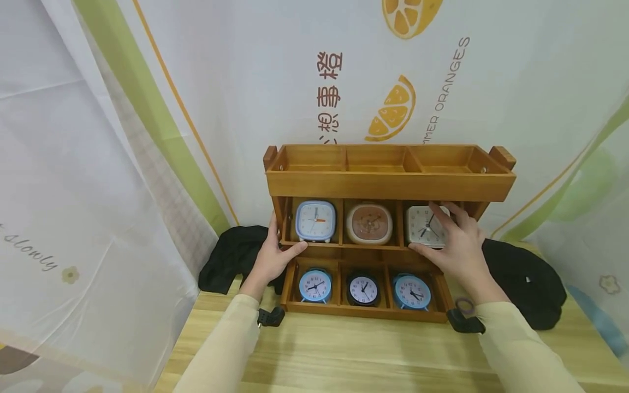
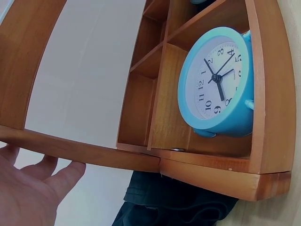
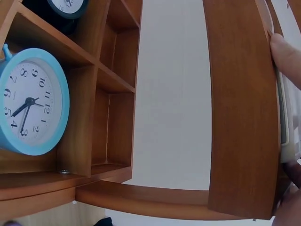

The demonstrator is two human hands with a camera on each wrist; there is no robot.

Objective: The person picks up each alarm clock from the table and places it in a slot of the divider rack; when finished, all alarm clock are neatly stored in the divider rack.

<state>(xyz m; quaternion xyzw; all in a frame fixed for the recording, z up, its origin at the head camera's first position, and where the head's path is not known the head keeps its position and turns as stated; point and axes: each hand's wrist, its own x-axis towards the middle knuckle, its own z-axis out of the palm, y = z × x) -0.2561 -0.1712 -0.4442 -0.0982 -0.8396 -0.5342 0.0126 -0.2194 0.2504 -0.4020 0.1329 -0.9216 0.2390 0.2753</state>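
A wooden tiered rack (image 1: 393, 185) holds alarm clocks in its middle and bottom tiers. My left hand (image 1: 272, 256) grips the rack's left side, thumb along the middle tier's front edge and fingers on the outer side. In the left wrist view, its fingertips touch the wooden side slat (image 2: 94, 155). My right hand (image 1: 459, 243) holds a white square alarm clock (image 1: 420, 224) in the middle tier's right compartment, fingers on its top and thumb low at its front. Beside it sit a brown-faced clock (image 1: 369, 224) and a blue-rimmed white clock (image 1: 315, 221).
In the bottom tier stand two round blue alarm clocks (image 1: 315, 285) with a black one (image 1: 363, 289) between them. The top tier has three bare compartments. Black cloth (image 1: 231, 256) lies at both sides on the wood-grain table (image 1: 354, 355). A printed curtain (image 1: 275, 71) hangs behind.
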